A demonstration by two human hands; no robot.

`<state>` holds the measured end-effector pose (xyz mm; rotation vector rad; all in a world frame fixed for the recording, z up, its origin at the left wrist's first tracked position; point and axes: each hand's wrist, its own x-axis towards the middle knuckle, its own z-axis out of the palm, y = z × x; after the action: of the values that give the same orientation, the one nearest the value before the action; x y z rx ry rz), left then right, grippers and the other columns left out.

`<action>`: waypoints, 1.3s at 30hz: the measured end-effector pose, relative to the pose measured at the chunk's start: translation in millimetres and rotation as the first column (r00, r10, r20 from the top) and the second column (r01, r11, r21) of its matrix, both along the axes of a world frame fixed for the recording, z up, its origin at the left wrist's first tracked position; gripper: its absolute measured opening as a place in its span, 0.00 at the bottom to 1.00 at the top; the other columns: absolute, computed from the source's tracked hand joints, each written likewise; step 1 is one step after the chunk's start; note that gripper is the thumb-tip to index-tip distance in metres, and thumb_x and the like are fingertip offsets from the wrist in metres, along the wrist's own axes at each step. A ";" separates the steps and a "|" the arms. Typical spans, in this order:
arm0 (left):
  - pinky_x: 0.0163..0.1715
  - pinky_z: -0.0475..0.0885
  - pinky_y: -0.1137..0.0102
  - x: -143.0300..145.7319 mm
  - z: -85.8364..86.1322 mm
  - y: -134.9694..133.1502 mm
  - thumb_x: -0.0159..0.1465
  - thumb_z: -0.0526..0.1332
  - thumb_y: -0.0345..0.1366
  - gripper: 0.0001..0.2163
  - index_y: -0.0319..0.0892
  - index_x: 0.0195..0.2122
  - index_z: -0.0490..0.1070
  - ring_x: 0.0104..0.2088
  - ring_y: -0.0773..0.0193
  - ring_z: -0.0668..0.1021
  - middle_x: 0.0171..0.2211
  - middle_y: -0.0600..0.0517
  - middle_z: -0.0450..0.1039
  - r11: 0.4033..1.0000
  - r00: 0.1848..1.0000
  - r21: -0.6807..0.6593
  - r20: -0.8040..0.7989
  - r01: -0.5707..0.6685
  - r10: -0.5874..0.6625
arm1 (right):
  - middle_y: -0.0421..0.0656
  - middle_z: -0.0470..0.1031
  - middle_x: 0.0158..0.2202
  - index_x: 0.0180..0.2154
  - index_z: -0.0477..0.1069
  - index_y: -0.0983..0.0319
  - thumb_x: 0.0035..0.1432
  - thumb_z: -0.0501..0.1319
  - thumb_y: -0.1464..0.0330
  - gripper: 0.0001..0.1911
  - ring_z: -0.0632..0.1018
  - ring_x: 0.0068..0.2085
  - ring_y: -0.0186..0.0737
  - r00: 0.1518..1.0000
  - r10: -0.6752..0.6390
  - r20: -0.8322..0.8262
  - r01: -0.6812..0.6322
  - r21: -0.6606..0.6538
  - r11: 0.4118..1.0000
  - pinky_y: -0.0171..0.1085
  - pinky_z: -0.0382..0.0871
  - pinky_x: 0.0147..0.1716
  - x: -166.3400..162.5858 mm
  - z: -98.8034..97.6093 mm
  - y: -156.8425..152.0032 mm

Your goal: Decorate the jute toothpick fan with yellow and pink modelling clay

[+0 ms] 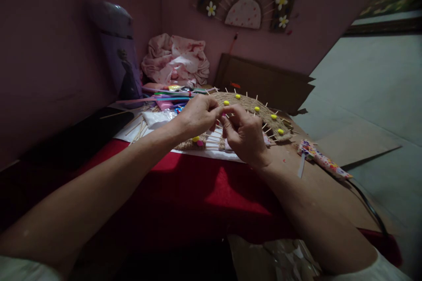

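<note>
A half-round woven jute fan piece [253,107] with wooden sticks poking out of its rim lies on a red cloth [198,184]. Several yellow beads [256,109] sit along its arc. My left hand [198,116] and my right hand [245,136] meet over its near edge, both with fingers pinched together around a small pink bead [223,114] on a stick tip. Which hand actually grips the bead is hard to tell.
Coloured straws and sticks [165,96] lie behind the left hand, with a pink cloth bundle [176,59] and a purple bottle [120,48] by the wall. A patterned glue gun [321,158] with a black cord lies at right. A finished flower fan [247,0] hangs on the wall.
</note>
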<state>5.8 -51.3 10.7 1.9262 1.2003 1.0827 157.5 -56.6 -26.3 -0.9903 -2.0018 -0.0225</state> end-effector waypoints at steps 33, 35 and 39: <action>0.13 0.57 0.77 -4.6 -4.2 2.4 0.58 0.68 0.37 0.13 0.37 0.22 0.69 0.13 0.74 0.65 0.15 0.54 0.67 0.901 0.795 -0.262 0.592 0.344 -0.131 | 0.38 0.75 0.24 0.39 0.73 0.61 0.63 0.60 0.65 0.07 0.75 0.25 0.33 0.949 0.103 -0.296 -0.089 0.062 0.994 0.34 0.67 0.26 1.0 -1.8 7.7; 0.13 0.57 0.77 -5.1 -3.8 2.0 0.56 0.69 0.37 0.13 0.37 0.21 0.68 0.14 0.74 0.66 0.15 0.54 0.67 0.894 0.784 -0.266 0.606 0.360 -0.135 | 0.39 0.76 0.25 0.40 0.73 0.61 0.63 0.61 0.64 0.08 0.75 0.25 0.33 0.943 0.113 -0.314 -0.093 0.077 0.993 0.34 0.67 0.27 0.4 -1.9 8.2; 0.14 0.56 0.77 -6.3 -5.4 2.8 0.54 0.70 0.38 0.12 0.37 0.24 0.71 0.15 0.74 0.66 0.16 0.55 0.68 0.888 0.774 -0.251 0.612 0.386 -0.164 | 0.40 0.77 0.28 0.38 0.74 0.61 0.63 0.61 0.65 0.07 0.74 0.26 0.34 0.941 0.090 -0.326 -0.059 0.103 0.993 0.35 0.68 0.28 -0.8 -1.5 8.9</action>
<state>-0.5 -48.5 5.3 1.2893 0.6756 1.0778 156.6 -47.7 -27.8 -0.8001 -1.7121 0.0871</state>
